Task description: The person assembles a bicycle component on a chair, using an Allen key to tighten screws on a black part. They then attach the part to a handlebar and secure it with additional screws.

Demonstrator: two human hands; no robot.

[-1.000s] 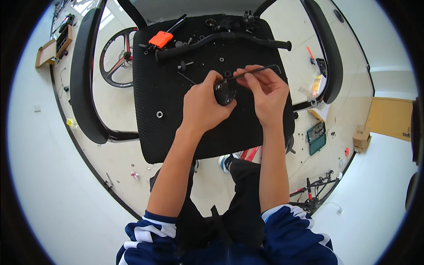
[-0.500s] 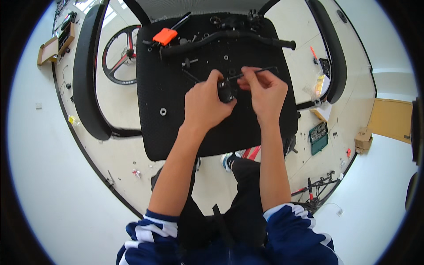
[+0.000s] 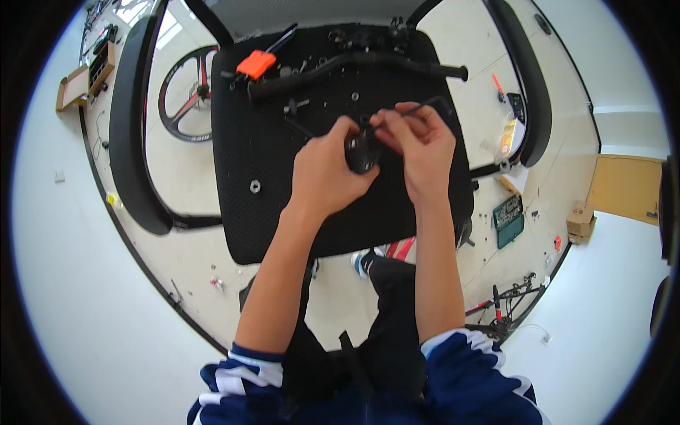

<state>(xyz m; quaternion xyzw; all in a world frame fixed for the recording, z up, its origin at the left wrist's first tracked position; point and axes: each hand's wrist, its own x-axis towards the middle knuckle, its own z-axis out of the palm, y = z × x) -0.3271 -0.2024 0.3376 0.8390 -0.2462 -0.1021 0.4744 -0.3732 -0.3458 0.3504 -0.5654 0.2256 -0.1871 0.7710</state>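
My left hand is closed around a small black bike part with a rounded body, above the black chair seat. A thin dark rod juts out on the far left side of that hand; whether it belongs to the part I cannot tell. In my right hand, pinched between thumb and fingers, is a black hex key. Its bent end points away to the right, and its other end meets the part near my left thumb and fingers. The contact point is hidden by my fingers.
Across the seat's far side lie a black handlebar, an orange piece, a metal nut and several small parts. Armrests flank the seat. A wheel, a green tool case and a bike frame are on the floor.
My right hand has shifted slightly left, closer to the black part, with its fingers nearer the part along the hex key. My left hand keeps its hold. The whole view has shifted slightly.
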